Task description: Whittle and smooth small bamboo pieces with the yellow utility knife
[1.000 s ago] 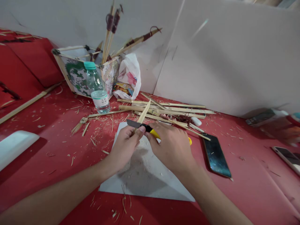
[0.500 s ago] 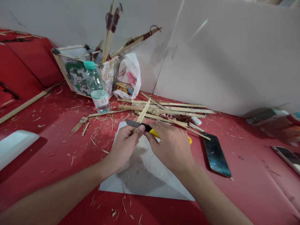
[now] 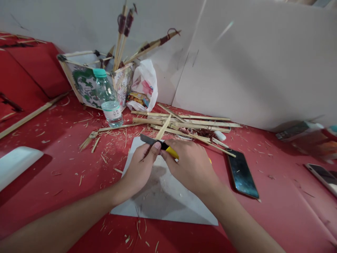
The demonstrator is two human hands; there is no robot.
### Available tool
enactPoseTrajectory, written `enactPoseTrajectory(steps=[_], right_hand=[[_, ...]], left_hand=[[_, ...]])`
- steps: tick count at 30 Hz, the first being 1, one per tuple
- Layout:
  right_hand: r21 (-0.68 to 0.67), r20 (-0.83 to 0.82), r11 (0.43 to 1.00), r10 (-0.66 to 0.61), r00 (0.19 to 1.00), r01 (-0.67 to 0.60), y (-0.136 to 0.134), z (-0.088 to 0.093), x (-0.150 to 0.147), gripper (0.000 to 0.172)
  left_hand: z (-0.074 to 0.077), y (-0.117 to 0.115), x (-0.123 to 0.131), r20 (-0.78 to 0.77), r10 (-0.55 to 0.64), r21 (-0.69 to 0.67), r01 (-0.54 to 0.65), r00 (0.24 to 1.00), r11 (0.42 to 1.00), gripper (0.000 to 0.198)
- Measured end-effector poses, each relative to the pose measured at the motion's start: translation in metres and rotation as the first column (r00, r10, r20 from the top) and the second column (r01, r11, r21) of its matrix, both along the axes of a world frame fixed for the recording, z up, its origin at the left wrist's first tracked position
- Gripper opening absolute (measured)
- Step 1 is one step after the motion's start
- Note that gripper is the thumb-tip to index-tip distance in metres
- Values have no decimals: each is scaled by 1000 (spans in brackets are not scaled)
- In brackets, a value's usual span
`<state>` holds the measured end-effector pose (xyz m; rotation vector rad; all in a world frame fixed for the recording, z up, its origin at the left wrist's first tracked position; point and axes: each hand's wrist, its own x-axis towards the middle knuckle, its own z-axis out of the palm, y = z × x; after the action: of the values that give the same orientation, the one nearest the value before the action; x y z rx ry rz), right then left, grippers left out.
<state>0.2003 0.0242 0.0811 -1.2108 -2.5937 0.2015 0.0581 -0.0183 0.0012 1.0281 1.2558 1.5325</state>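
My left hand is closed on a pale, pointed bamboo strip, whose tapered tip sticks out ahead and whose lower part is hidden in the fingers. My right hand grips a yellow and black utility knife. The knife's blade points left and crosses the strip, with my left thumb against the black end by the blade. Both hands are held over a white sheet that has small shavings on it.
Bamboo strips lie piled behind the hands, with a phone to their right. A water bottle, a plastic bag and a dragon-patterned box holding bamboo sticks stand at the back left. Shavings litter the red tabletop.
The bamboo strip's tip has dipped slightly and swung a little to the right. The knife has tilted a bit, its handle end lower. Both hands stay in nearly the same place.
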Motion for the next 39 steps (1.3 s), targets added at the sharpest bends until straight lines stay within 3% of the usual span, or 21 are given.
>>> enactPoseTrajectory(steps=[11,17,23,30,34,39], right_hand=[[-27,24,1000,-11,1000,11,-5,5,-1,19],[84,56,995,-60,997,55,-8,0,-4,18],[155,71,984,-99,993,87,-13,-2,-6,22],[-9,41,999,-45,998,46,-8,5,-4,20],[-79,35,996,-26,999,28,-6,8,0,23],[-65,48,997,-38,998,41,-4,8,1,24]], left_hand=[[2,-3,2,78,21,-26,-19,997,999,44],[11,-2,1,103,-49,-68,57,994,996,50],[5,-1,1,180,-93,-65,106,979,992,47],[2,0,3,125,42,-33,-39,991,999,46],[1,0,3,98,68,-33,-65,993,997,41],[4,-1,2,47,46,-31,-45,998,999,43]])
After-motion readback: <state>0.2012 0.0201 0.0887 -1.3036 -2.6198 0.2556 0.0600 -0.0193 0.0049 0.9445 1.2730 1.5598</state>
